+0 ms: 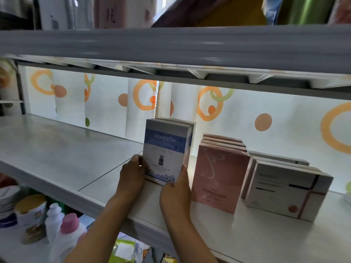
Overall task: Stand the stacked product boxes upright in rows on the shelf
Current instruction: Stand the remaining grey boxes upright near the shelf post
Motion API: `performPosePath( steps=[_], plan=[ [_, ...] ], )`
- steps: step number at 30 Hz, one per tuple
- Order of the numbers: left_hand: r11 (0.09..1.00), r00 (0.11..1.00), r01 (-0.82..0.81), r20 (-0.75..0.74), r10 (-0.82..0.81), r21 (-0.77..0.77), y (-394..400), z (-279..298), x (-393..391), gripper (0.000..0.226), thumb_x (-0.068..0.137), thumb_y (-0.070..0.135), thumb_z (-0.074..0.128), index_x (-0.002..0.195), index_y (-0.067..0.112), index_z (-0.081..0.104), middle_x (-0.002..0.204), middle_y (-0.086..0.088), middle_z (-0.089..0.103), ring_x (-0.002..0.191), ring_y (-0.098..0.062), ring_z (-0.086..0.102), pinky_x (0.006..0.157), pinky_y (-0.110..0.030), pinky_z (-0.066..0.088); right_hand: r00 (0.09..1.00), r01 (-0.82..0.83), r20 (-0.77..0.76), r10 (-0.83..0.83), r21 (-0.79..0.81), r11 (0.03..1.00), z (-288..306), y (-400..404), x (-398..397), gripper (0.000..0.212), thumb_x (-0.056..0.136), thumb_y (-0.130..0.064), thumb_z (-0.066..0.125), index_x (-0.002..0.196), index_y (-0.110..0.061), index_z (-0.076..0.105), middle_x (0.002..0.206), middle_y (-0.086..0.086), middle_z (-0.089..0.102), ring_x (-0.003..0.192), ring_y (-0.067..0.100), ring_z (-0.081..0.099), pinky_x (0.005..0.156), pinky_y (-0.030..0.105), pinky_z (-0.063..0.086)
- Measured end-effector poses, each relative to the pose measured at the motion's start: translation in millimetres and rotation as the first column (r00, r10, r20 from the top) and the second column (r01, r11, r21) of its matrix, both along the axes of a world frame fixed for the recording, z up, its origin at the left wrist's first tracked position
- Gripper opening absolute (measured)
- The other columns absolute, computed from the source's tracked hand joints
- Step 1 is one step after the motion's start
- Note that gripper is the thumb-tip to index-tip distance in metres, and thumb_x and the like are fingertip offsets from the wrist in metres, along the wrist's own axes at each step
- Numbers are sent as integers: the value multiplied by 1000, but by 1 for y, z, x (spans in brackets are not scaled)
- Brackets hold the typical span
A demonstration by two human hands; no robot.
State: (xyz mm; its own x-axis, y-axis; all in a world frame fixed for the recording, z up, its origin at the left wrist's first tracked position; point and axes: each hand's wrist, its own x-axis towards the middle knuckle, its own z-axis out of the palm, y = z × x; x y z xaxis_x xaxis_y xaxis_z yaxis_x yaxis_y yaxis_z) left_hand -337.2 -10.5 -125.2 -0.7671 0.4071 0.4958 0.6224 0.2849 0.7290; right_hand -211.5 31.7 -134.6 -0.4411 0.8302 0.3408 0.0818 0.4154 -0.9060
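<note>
So the big white shelf (62, 160) takes up most of the view, with another shelf board (171, 48) right above it and a white backing with orange rings and dots (266, 118) behind. On the right half of the shelf there's a row of grey-white boxes (284, 194) standing upright one behind the other, and just left of those a row of pink boxes (218, 177), also upright and packed front to back. Next over to the left is the blue and white box (165, 156) with ROMESÓN printed on it, standing upright on the shelf near the front edge, with another box of the same kind (182, 122) right behind it. Both hands are on that front box: the left hand (133, 173) has its grip closed against the box's lower left edge, and the right hand (176, 190) is wrapped around the lower right corner, thumb up along the side. Whole left part of the shelf is bare. Down below on the lower level you can see a white bottle with a pink cap (70, 228), a smaller white bottle (54, 215) and a tub with a yellowish lid (31, 207), all kind of blurry.
</note>
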Motion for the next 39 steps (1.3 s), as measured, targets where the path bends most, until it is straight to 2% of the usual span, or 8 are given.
performPosePath(
  steps=[4,9,13,19,26,30,34,39],
  plan=[
    [1000,1000,17,-9,-17,7,2,2,3,14,94,6,48,100,12,59,103,-8,69,88,-24,64,73,-26,48,997,14,74,-14,-4,1000,0,2,-1,79,91,-1,43,155,-28,6,158,-6,28,139,16,36,114,34,37],
    [999,998,42,-46,-43,-24,1,2,5,17,92,2,48,103,9,58,105,-11,69,93,-29,65,77,-33,53,985,45,170,-43,-6,999,4,3,0,87,92,0,44,155,-23,-11,163,-1,14,143,20,31,115,35,35],
    [997,997,68,-26,-68,-22,1,1,6,18,93,4,50,109,7,57,110,-11,68,96,-28,65,75,-28,47,972,64,226,-68,26,998,3,4,-1,90,91,-1,46,153,-19,-16,164,1,6,145,22,27,115,34,34],
    [996,995,88,41,-87,-5,2,-1,6,23,92,5,54,115,8,54,117,-11,66,101,-25,64,77,-23,45,958,98,269,-101,26,995,-1,7,-7,92,90,-5,50,153,-14,-17,163,6,8,147,24,22,115,38,35],
    [997,996,81,32,-81,-10,1,1,11,25,94,16,56,119,8,54,120,-10,65,102,-26,64,81,-27,48,957,103,271,-106,27,994,-1,7,-5,87,92,-6,50,154,-10,-12,162,8,14,147,24,23,116,37,32],
    [998,997,59,55,-58,-13,-1,1,11,28,94,24,57,118,11,55,119,-9,66,101,-27,64,84,-31,49,963,102,252,-97,-10,995,-1,6,-4,89,91,-7,52,154,-12,-10,161,8,18,146,25,25,116,39,33],
    [998,996,32,80,-28,-54,-2,1,11,34,94,27,57,120,7,54,121,-12,65,105,-29,61,80,-27,43,964,78,256,-70,-21,997,-1,3,0,89,91,-10,55,155,-13,-7,159,8,24,143,26,31,114,40,36],
    [995,992,3,126,10,-104,-3,3,17,39,96,18,53,131,3,48,132,-16,57,117,-32,57,96,-36,44,957,60,285,-45,-43,997,-1,2,4,91,90,-12,56,154,-11,-9,159,9,25,141,28,35,112,41,40]
  ],
)
